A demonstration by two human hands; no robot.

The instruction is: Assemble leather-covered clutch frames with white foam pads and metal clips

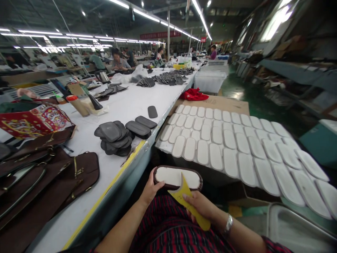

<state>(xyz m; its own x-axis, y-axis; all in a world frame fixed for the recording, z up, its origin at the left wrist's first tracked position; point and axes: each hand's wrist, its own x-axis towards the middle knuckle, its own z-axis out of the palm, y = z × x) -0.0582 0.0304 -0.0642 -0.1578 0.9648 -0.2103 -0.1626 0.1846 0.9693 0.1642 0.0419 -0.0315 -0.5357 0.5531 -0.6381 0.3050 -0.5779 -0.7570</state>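
My left hand (152, 189) grips the left end of an oval panel (167, 176), white on its face with a dark brown rim. The panel is held above my lap, its long side running left to right. In my right hand (200, 203) is a flat yellow scraper (184, 189) with a curved, notched end. One tip of the scraper overlaps the panel's white face; whether it presses on it I cannot tell. Beyond the panel, rows of white oval pieces (216, 156) with grey edges lie on a board to the right.
On the white table (126, 102) lie stacks of dark oval pieces (114, 137), a brown leather bag (52, 168), a red patterned gift bag (37, 121) and a bottle (78, 105). Red cloth (194, 94) sits on cardboard. A plastic bin (300, 228) stands low right. Other people work far back.
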